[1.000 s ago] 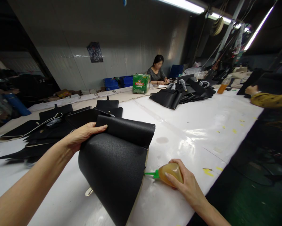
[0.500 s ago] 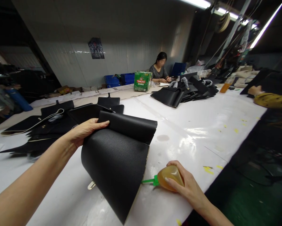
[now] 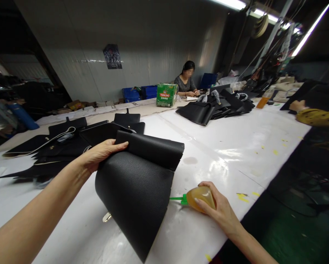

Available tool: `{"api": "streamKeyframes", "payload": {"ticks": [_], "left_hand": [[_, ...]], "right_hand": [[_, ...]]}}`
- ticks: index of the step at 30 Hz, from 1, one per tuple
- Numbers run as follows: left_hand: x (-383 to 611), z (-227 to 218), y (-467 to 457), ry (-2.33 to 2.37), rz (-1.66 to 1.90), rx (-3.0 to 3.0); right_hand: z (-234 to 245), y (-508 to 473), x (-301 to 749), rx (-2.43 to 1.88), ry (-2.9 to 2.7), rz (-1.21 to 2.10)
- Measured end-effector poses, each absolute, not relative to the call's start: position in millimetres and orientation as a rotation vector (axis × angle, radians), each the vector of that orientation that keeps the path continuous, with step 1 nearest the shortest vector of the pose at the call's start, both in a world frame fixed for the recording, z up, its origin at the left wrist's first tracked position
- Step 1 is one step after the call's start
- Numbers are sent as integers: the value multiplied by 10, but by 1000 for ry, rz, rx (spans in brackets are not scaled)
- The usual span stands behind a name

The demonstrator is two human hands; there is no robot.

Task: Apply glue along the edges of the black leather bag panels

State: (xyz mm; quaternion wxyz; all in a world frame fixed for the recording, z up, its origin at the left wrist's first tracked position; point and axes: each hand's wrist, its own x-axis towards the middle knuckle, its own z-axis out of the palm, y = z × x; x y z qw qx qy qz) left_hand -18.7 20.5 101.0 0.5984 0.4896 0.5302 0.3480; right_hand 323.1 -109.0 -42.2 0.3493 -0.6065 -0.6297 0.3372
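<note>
A black leather bag piece [image 3: 137, 187], bent over with a rolled flap at its top, is held up by my left hand [image 3: 105, 152]. The thumb lies on top of the fold, and the other fingers are hidden behind it. My right hand [image 3: 215, 205] is closed round a glue bottle [image 3: 199, 199] holding amber liquid. Its thin green nozzle [image 3: 178, 198] points left and its tip is at the right edge of the leather. A small metal clasp [image 3: 107, 217] shows below the left side of the piece.
Several black bag pieces [image 3: 57, 146] lie stacked on the left of the white table [image 3: 236, 154]. Another black pile [image 3: 219, 104] is further back, near a green box [image 3: 166, 95]. A seated person [image 3: 187, 80] works behind; a yellow sleeve [image 3: 318, 115] reaches in from the right.
My right hand has moved the bottle slightly up and away, so the nozzle tip sits higher along the leather's right edge. The left hand and bag piece have barely shifted.
</note>
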Motion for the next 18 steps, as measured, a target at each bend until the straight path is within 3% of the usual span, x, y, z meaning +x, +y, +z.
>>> {"api": "streamKeyframes", "payload": {"ticks": [8,14,18], "left_hand": [[-201,983,217,1224,823,1130],[-210,1009,109,1233,802,1118],[-232,1026,11,1254,772,1096]], "right_hand": [[-434,-1187,3168,-1515,-1686,1007],[-480,-1130,3177,-1623,-1567,782],[-447,-1203,3147,-1520,-1671,932]]}}
